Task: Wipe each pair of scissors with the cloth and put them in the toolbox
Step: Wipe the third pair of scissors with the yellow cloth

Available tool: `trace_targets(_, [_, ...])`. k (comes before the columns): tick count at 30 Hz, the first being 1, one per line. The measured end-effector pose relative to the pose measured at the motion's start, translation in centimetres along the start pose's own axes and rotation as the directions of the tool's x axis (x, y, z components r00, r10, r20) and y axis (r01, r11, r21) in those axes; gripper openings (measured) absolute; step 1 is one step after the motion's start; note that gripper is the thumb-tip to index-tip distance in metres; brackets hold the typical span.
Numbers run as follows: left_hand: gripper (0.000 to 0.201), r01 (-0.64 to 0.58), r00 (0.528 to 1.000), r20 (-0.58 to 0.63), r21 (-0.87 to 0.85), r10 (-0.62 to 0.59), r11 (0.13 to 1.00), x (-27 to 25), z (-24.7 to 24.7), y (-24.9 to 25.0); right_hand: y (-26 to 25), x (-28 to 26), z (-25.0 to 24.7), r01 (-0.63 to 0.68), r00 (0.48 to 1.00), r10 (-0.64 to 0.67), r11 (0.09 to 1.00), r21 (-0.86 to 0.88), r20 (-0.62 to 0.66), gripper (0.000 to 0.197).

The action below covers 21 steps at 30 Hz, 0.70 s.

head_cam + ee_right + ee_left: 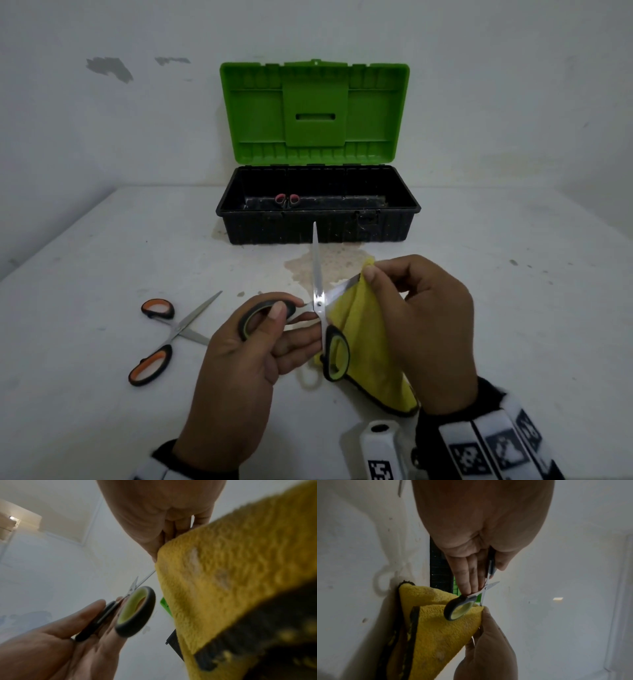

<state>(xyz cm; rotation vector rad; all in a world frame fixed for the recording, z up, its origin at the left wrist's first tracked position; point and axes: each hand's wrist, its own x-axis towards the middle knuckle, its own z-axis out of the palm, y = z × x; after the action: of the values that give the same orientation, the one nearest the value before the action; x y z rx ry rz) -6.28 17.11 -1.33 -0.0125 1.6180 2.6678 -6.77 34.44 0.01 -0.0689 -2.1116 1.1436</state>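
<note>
My left hand (274,329) grips one black-and-yellow handle of a pair of scissors (320,301) spread wide apart above the table; its other handle (459,609) hangs free. My right hand (404,294) pinches the yellow cloth (370,342) around one blade, thumb on top. The cloth (231,581) drapes down from that hand. An orange-handled pair of scissors (168,335) lies spread on the table at the left. The toolbox (317,205), black with a raised green lid, stands behind, with small pink-handled scissors (287,200) inside.
The white table (102,257) has a brownish stain (325,263) in front of the toolbox. A white wall rises directly behind the toolbox. A white marked device (380,448) sits at my right wrist.
</note>
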Motion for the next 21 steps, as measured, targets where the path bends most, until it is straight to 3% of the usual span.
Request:
trace_targets(7, [0.029,0.043,0.998,-0.042,-0.036,-0.045,0.998,0.4,-0.1,0.4,0.7,1.5,-1.4,-0.090,0.996,0.090,0.996,-0.006,-0.021,0.007])
trace_targets(11, [0.031,0.044,0.997,-0.065,-0.066,-0.048,0.997,0.3,0.5,0.8,-1.5,0.0,-1.0,0.057,0.996,-0.057,0.998,0.007,0.065,0.007])
trace_targets(16, [0.029,0.097,0.992,-0.075,-0.075,-0.103,0.992,0.0,1.2,1.2,-1.9,-1.4,0.5,0.298,0.944,-0.287,0.954,-0.042,0.160,0.005])
trace_targets(21, [0.024,0.129,0.987,-0.085,-0.080,-0.136,0.988,-0.3,1.2,1.9,-1.0,-0.6,0.1,0.234,0.969,-0.228,0.970,-0.064,0.095,0.007])
